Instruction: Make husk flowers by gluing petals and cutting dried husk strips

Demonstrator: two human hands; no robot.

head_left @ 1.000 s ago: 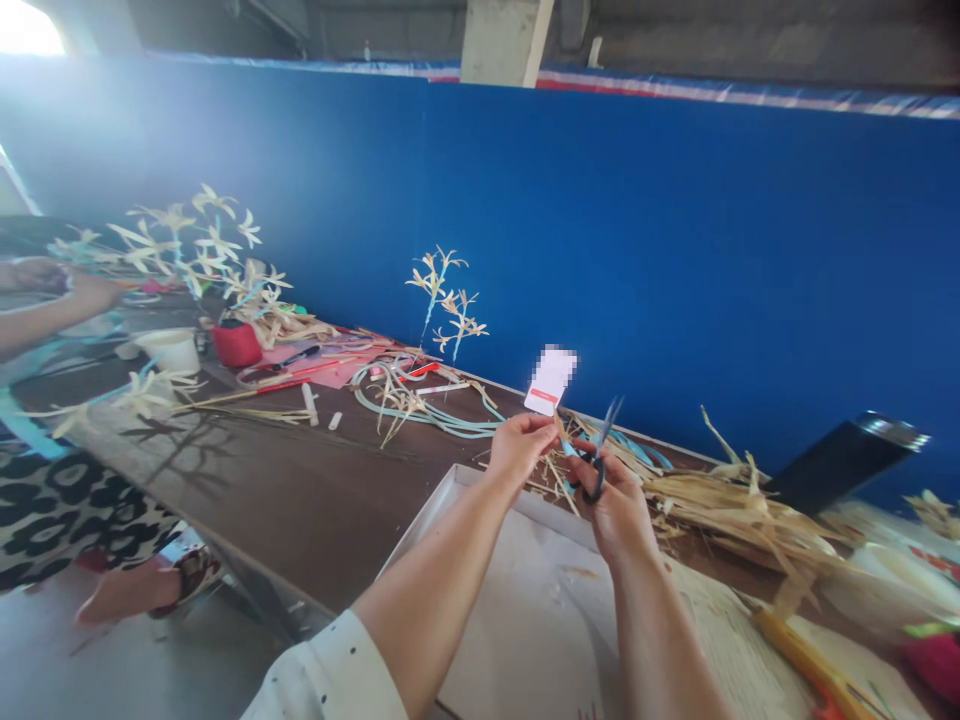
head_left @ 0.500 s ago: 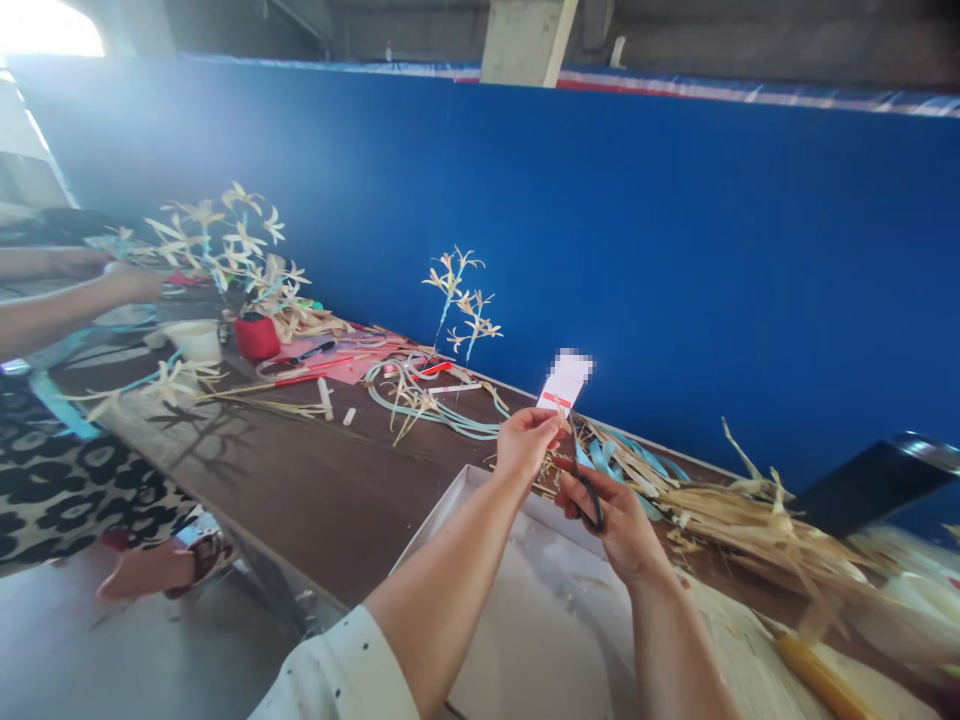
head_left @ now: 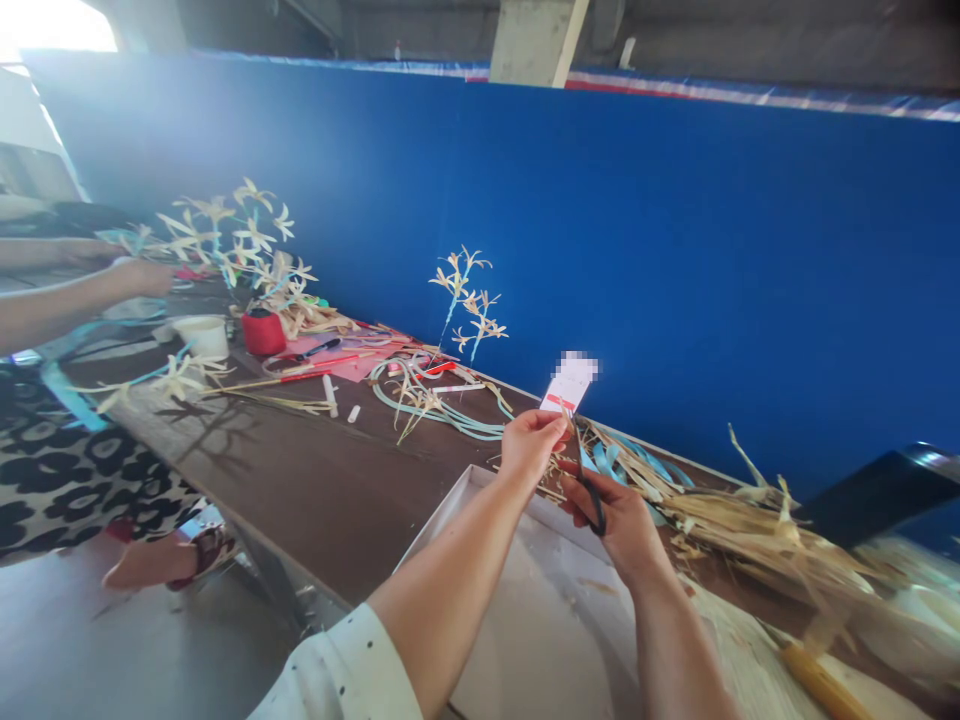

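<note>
– Compared with a second ago, brings the scissors [head_left: 598, 512] in from out to the right, now just beside the fingertips of the left grip [head_left: 529, 445].

– And where to look for the pale strip [head_left: 565, 410]?

– Pinched between thumb and finger of the left grip, with a short end showing above; otherwise hidden.

– By its looks, how to treat it?

– As very light, thin and dry. Probably stiffish, hardly slippery, but apt to split or crush. Best to pinch softly, low on the strip, keeping clear of the blades.

– And with the right grip [head_left: 619, 525]?

– Closed around the dark scissor handles, blades pointing up, just right of the left fingertips. Hard to tell, touching the strip or merely beside it.

– And around both?

– Just above the left grip, a white card [head_left: 568, 392]; beyond the right grip, blue ribbon [head_left: 607, 462]; farther right, dried husks [head_left: 727, 520] on the counter [head_left: 337, 510]; below both, a white tray [head_left: 555, 620].
</note>
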